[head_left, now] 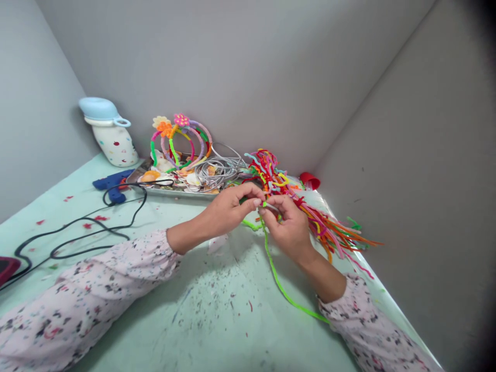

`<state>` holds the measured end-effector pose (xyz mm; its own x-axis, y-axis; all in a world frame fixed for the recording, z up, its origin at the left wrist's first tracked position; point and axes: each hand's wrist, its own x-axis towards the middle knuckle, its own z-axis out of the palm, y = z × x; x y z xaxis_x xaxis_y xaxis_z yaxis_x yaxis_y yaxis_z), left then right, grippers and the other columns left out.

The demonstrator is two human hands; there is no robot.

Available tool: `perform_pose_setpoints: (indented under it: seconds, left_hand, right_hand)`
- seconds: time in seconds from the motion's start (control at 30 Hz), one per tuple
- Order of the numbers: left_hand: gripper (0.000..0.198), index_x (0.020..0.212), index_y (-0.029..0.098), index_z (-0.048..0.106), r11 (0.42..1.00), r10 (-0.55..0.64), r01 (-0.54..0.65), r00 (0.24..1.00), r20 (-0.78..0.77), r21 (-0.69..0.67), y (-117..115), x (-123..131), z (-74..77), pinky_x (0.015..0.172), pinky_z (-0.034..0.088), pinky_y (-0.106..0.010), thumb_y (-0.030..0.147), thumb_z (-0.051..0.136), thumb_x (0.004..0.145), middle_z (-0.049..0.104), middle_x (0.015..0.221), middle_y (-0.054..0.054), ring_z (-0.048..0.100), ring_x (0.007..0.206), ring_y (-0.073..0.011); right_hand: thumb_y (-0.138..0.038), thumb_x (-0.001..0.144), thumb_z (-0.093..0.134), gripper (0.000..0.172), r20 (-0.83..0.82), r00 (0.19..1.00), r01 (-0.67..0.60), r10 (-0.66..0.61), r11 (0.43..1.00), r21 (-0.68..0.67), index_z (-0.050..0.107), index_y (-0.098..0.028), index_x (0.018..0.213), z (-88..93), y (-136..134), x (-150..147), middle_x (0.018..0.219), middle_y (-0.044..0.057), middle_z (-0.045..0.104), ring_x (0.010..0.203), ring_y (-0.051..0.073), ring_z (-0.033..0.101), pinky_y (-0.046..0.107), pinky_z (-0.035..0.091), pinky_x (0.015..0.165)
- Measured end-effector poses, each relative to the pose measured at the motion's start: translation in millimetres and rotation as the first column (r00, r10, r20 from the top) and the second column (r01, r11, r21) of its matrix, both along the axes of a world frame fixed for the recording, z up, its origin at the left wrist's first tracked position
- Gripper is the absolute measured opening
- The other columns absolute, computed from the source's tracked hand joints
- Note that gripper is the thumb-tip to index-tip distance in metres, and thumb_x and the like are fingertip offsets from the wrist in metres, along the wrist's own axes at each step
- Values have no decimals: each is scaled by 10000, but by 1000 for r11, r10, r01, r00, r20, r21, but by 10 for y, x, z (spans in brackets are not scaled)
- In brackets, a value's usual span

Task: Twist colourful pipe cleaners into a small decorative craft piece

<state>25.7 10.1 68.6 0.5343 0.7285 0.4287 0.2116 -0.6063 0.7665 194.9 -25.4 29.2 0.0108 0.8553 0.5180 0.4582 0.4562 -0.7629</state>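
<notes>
My left hand point(232, 207) pinches thumb and finger together above the middle of the table. Close against it, my right hand point(290, 226) is also closed in a pinch. A lime-green pipe cleaner point(276, 279) is wrapped around a pale wire point(273, 208) where the fingertips meet. Its long tail hangs from between the hands and curves across the tabletop to my right sleeve. Part of the wire is hidden behind my fingers. Another fuzzy green length shows just below my left hand.
A large bundle of coloured pipe cleaners point(271, 170) lies behind my right hand. At the back, a metal tray point(182, 193) holds shells, a coil of silver wire point(222, 173) and wrapped rings with flowers point(171, 147). A blue glue gun point(113, 185), black cord point(77, 219) and bottle point(114, 142) stand left.
</notes>
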Motion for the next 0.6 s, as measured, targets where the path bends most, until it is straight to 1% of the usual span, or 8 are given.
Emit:
perform_pose_setpoints:
  seconds: [0.07, 0.13, 0.2, 0.27, 0.37, 0.47, 0.6]
  left_hand:
    - [125, 905, 154, 598, 1000, 5, -5, 1000, 9, -23, 6, -1, 2, 717, 437, -237, 212, 491, 874, 633, 839, -10, 552, 769, -110]
    - [121, 897, 150, 586, 999, 10, -9, 1000, 18, -45, 9, 0, 5, 695, 428, -233, 215, 487, 875, 619, 819, -7, 540, 749, -105]
    - [111, 867, 146, 573, 998, 25, -24, 1000, 17, -50, 6, 4, 11, 672, 416, -229, 222, 492, 871, 598, 788, -2, 521, 722, -101]
    - [100, 829, 145, 559, 998, 52, -52, 999, 4, -45, -2, 11, 19, 653, 404, -231, 220, 500, 858, 577, 755, 4, 500, 696, -100]
    - [82, 815, 150, 550, 997, 65, -65, 998, -14, -34, -17, 20, 31, 656, 398, -238, 204, 497, 845, 568, 741, 9, 492, 693, -103]
    - [76, 813, 153, 547, 998, 55, -55, 998, -8, -25, -24, 23, 35, 659, 399, -239, 203, 497, 841, 567, 741, 10, 491, 694, -101]
    - [86, 793, 153, 545, 997, 70, -70, 997, -16, -23, -26, 27, 26, 638, 401, -235, 218, 508, 836, 566, 727, 10, 488, 681, -100]
  right_hand:
    - [-289, 806, 623, 162, -141, 987, -95, 83, 992, -82, 524, -234, 923, 30, 5, 13, 823, -16, 633, 715, 140, 632, 282, 496, 677]
    - [-310, 812, 619, 145, -268, 951, -205, 157, 965, -162, 523, -228, 883, 81, 10, 35, 798, -20, 636, 704, 144, 646, 291, 511, 677]
    - [-336, 826, 597, 136, -340, 917, -300, 208, 922, -245, 567, -204, 820, 130, 21, 62, 790, 0, 664, 709, 152, 659, 313, 525, 714]
    - [-363, 840, 571, 196, -377, 897, -358, 232, 881, -310, 631, -183, 791, 159, 40, 88, 795, 24, 692, 700, 157, 664, 333, 532, 748]
    - [-398, 832, 577, 259, -392, 897, -354, 204, 862, -363, 692, -169, 790, 166, 70, 110, 797, 48, 717, 696, 166, 671, 334, 536, 754]
    - [-392, 816, 596, 250, -392, 901, -342, 183, 857, -385, 715, -174, 799, 170, 80, 121, 815, 56, 731, 710, 174, 678, 344, 536, 764]
    - [-377, 812, 592, 241, -385, 903, -350, 190, 845, -405, 728, -181, 837, 199, 65, 124, 843, 63, 739, 753, 194, 690, 379, 530, 803]
